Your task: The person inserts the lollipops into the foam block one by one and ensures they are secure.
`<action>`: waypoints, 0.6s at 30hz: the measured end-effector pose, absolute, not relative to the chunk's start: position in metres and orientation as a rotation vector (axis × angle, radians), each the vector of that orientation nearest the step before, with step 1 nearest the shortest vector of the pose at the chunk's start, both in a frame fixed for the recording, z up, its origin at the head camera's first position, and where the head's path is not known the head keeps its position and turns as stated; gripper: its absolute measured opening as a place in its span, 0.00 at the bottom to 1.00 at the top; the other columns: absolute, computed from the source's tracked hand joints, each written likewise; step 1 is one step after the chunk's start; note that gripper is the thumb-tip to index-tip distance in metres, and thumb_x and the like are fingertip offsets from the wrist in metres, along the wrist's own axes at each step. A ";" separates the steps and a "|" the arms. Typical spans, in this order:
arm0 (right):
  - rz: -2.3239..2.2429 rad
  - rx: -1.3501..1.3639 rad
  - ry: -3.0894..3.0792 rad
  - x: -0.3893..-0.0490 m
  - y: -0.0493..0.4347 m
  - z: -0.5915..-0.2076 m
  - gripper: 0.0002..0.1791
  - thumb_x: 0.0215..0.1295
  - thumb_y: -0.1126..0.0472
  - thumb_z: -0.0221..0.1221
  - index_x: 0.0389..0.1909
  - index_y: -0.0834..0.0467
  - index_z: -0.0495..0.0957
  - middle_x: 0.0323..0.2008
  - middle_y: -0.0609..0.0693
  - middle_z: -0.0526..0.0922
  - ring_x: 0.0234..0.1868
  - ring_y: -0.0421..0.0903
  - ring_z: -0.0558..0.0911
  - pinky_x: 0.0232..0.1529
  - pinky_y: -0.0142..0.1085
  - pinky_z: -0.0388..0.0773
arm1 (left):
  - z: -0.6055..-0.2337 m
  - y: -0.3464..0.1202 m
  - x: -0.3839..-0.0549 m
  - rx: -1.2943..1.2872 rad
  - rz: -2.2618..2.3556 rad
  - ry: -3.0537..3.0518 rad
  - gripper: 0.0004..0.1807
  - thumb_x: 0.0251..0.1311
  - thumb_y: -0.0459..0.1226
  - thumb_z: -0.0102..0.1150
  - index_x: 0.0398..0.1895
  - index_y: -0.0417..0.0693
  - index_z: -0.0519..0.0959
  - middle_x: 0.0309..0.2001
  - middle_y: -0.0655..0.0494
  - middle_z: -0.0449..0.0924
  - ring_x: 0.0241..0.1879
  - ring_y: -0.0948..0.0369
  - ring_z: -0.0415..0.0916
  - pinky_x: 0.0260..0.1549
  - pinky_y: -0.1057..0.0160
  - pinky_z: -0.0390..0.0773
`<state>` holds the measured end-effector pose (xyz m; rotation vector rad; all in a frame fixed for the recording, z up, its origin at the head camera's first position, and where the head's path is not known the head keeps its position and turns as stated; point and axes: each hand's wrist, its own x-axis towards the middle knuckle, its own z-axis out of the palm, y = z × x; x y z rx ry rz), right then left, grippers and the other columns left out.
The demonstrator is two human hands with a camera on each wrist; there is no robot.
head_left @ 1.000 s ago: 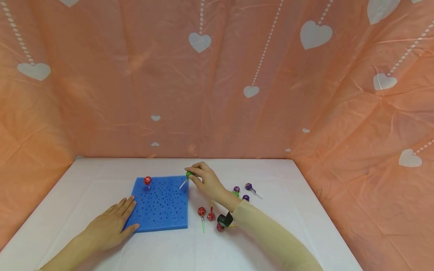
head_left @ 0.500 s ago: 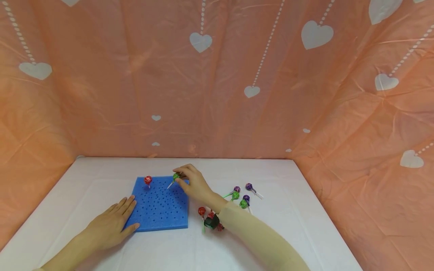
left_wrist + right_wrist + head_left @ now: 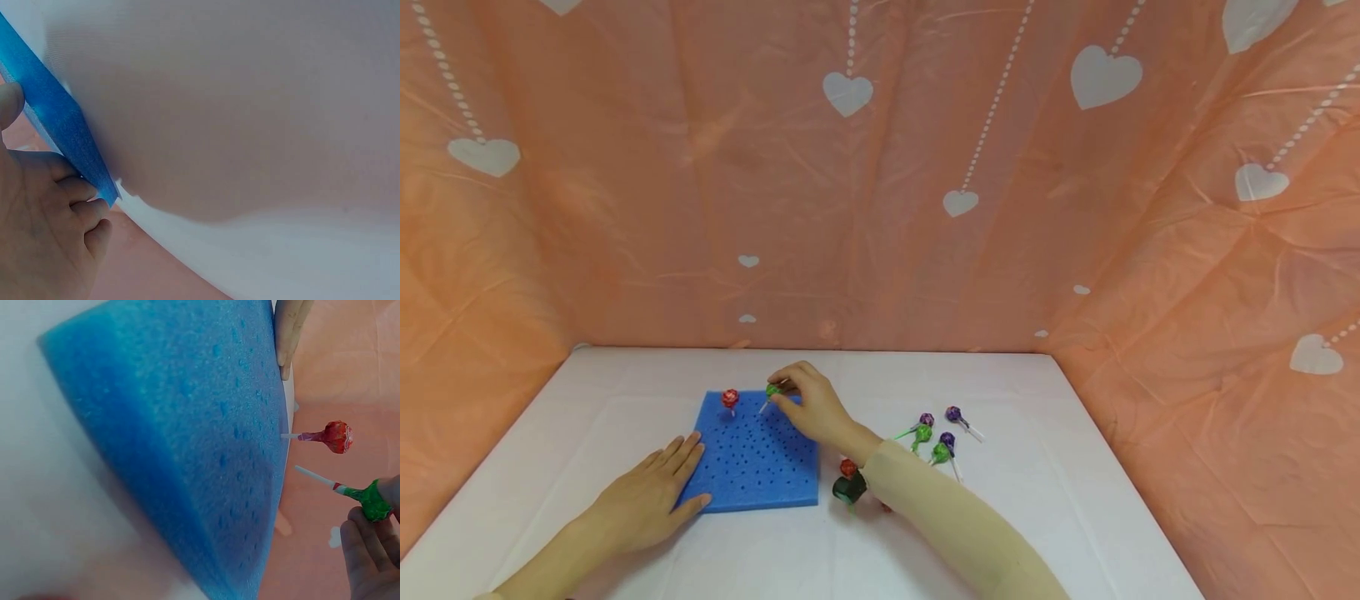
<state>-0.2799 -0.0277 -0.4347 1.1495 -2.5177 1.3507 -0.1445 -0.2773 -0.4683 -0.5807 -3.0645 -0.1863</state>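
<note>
A blue foam block (image 3: 752, 467) dotted with small holes lies on the white table. My left hand (image 3: 643, 504) rests along its left edge, fingers straight; in the left wrist view the fingers touch the side of the foam (image 3: 69, 119). Over the block's back right part, my right hand (image 3: 812, 408) pinches a green lollipop (image 3: 772, 390) by its wrapped head. Its white stick slants down, and the right wrist view shows the tip short of the foam surface. A red lollipop (image 3: 730, 399) stands upright in the foam at the back left.
Right of the block lie several loose lollipops: purple (image 3: 953, 414), green (image 3: 941, 452) and red (image 3: 847, 468). The right forearm and a dark wrist device (image 3: 850, 487) partly cover the red ones. An orange curtain (image 3: 887, 275) with white hearts surrounds the table (image 3: 1060, 500).
My right hand has carried the green lollipop leftward from the block's back right corner toward the red one. My left hand keeps its place on the block.
</note>
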 end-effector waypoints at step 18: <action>1.181 1.143 -2.601 -0.284 -0.045 -0.442 0.13 0.74 0.66 0.62 0.56 0.62 0.81 0.53 0.54 0.80 0.52 0.41 0.85 0.53 0.19 0.77 | -0.471 -0.278 -0.145 -0.579 -0.198 -3.054 0.43 0.71 0.56 0.59 0.71 0.25 0.69 0.73 0.27 0.64 0.72 0.31 0.62 0.68 0.34 0.67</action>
